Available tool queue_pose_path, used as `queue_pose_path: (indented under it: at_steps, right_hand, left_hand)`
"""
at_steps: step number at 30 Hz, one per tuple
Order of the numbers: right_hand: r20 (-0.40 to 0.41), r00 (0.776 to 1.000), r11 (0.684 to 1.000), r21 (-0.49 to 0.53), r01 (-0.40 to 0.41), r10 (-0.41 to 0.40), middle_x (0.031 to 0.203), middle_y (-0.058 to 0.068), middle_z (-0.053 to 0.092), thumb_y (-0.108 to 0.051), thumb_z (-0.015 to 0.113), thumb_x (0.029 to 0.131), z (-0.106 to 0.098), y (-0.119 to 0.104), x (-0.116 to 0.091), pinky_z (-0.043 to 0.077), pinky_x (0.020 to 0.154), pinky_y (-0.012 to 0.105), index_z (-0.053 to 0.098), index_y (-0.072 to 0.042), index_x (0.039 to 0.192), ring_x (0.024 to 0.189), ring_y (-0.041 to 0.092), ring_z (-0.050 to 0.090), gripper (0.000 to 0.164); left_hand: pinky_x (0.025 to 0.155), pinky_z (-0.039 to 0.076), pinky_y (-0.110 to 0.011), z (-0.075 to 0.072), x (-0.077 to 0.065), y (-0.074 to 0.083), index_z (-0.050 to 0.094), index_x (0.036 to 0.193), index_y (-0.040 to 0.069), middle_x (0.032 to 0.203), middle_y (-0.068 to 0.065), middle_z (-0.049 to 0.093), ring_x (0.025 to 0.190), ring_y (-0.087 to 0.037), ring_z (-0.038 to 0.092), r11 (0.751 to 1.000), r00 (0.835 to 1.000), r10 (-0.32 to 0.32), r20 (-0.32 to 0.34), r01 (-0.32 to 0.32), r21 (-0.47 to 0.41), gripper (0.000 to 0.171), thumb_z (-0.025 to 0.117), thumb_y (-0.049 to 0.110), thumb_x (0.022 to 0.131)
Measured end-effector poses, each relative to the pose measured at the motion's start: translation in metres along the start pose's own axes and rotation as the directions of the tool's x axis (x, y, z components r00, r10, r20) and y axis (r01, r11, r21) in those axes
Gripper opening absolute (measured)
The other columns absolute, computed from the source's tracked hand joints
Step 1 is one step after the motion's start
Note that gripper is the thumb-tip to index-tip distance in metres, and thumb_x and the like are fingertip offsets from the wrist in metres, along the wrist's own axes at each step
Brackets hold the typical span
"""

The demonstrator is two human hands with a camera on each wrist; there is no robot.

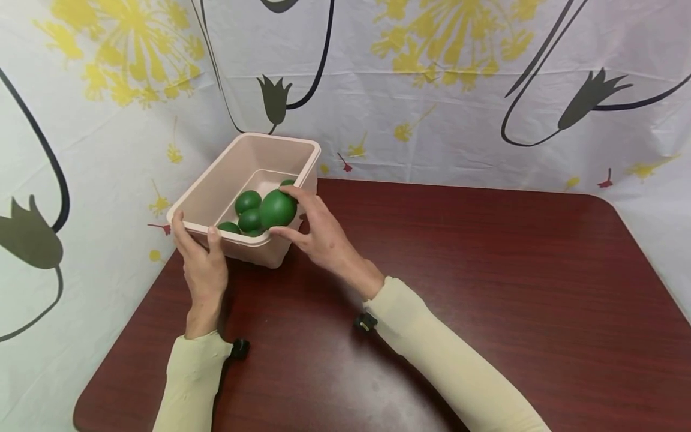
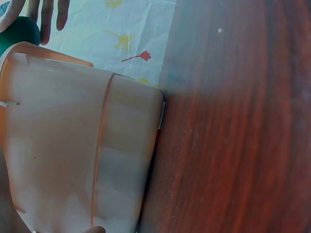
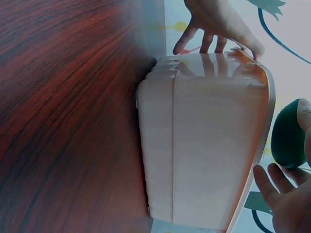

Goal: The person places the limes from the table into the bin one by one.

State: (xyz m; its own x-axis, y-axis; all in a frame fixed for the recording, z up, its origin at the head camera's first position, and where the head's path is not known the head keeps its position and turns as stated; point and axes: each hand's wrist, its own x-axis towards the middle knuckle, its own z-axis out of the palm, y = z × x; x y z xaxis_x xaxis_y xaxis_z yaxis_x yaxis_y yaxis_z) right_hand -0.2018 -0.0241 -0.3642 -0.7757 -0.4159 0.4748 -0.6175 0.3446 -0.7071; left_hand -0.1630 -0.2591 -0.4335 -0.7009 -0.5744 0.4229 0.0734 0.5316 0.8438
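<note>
A pale pink plastic bin (image 1: 254, 252) stands at the table's far left corner. Several green balls (image 1: 248, 203) lie inside it, some partly hidden by the near wall. My left hand (image 1: 206, 270) holds the bin's near left corner, thumb at the front rim and fingers along the left side. In my right hand (image 1: 330, 237), a larger green ball (image 1: 278, 209) is pinched between thumb and fingers over the bin's near right rim. The right wrist view shows this held ball (image 3: 286, 136) beside the rim, above the table.
The dark red wooden table (image 1: 459, 288) stretches out to the right of the bin. A white cloth (image 1: 345, 78) printed with yellow and grey flowers hangs behind the table and along its left side, close to the bin.
</note>
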Motion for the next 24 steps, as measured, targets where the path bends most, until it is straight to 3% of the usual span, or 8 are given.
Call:
queue_pose_path:
  at_steps: [7, 13, 19, 24]
  right_hand:
    - [-0.022, 0.998, 0.998, 0.036, 0.055, -0.054, 0.141, 0.006, 0.057, -0.024, 0.082, 0.090, 0.003, -0.001, 0.002, 0.056, 0.095, 0.036, 0.047, -0.015, 0.151, 0.113, 0.021, 0.059, 0.071]
    - [-0.049, 0.995, 0.995, 0.045, 0.092, -0.090, 0.145, 0.005, 0.055, -0.021, 0.081, 0.090, 0.006, 0.000, 0.004, 0.054, 0.100, 0.025, 0.049, -0.013, 0.148, 0.122, 0.016, 0.059, 0.066]
    - [-0.103, 0.991, 0.991, 0.102, 0.090, -0.080, 0.134, 0.011, 0.060, -0.009, 0.070, 0.098, 0.009, -0.001, 0.007, 0.057, 0.091, 0.021, 0.065, -0.001, 0.128, 0.102, 0.020, 0.071, 0.032]
    - [-0.030, 0.998, 0.997, 0.056, 0.060, -0.059, 0.134, 0.010, 0.059, -0.013, 0.070, 0.099, 0.012, -0.002, 0.005, 0.059, 0.092, 0.034, 0.065, -0.004, 0.128, 0.100, 0.022, 0.067, 0.031]
  left_hand:
    - [0.102, 0.033, -0.078, 0.000, 0.000, 0.000, 0.023, 0.164, 0.036, 0.171, 0.003, 0.026, 0.132, -0.051, 0.049, 1.000, 1.000, 0.004, -0.006, -0.004, 0.006, 0.078, 0.049, 0.060, 0.094]
    - [0.101, 0.033, -0.078, 0.001, -0.001, 0.000, 0.023, 0.164, 0.038, 0.171, 0.004, 0.026, 0.131, -0.051, 0.050, 1.000, 1.000, 0.001, -0.006, -0.001, 0.008, 0.077, 0.049, 0.060, 0.094]
    - [0.100, 0.034, -0.078, 0.001, -0.001, 0.001, 0.023, 0.163, 0.039, 0.171, 0.004, 0.025, 0.130, -0.052, 0.050, 1.000, 1.000, -0.003, -0.004, 0.003, 0.009, 0.077, 0.049, 0.060, 0.094]
    - [0.101, 0.033, -0.078, 0.000, -0.001, 0.000, 0.023, 0.163, 0.038, 0.171, 0.004, 0.026, 0.131, -0.052, 0.049, 1.000, 1.000, -0.003, -0.007, 0.003, 0.010, 0.078, 0.049, 0.060, 0.094]
